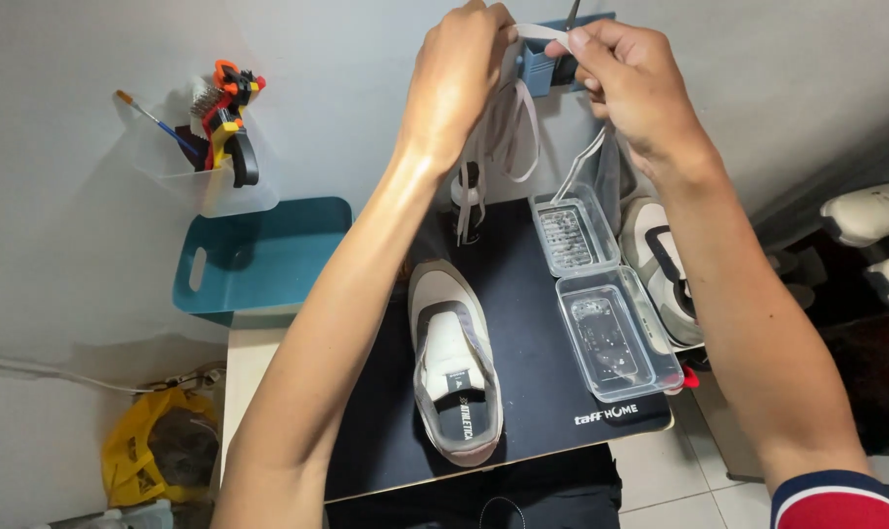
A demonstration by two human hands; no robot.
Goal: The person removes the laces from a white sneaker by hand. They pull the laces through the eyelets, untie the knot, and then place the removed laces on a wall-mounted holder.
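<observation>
Shoelace [523,127], white and flat, held up at the wall above the far edge of the work surface, pinched at its top between both hands. Left hand [454,78] closed around one side of it, knuckles toward the camera, fingertips hidden behind the hand; right hand [630,83] closed too, thumb and forefinger nipping the short stretch of lace running across to the left. Hands near each other, level, with that taut bit lying side to side between them. Below, long axis turning upright: loops and loose ends hanging straight down from the left hand, one strand trailing lower right toward the clear plastic box [574,233]. Bulk of the lace under the left hand, so nearer to it than to the right. Blue holder [547,64] fixed to the wall just behind the fingers; whether the lace touches it, cannot tell. Down on the black mat [532,333], well below the hands: grey-and-white sneaker [454,362], laceless, toe pointing away; a second clear box [616,333] nearer the front edge; a second sneaker [660,264] partly hidden to the right behind the forearm; a small dark bottle [469,211] behind the hanging loops. Teal bin [258,260] and a clear wall tub of brushes [219,147] off to the left.
</observation>
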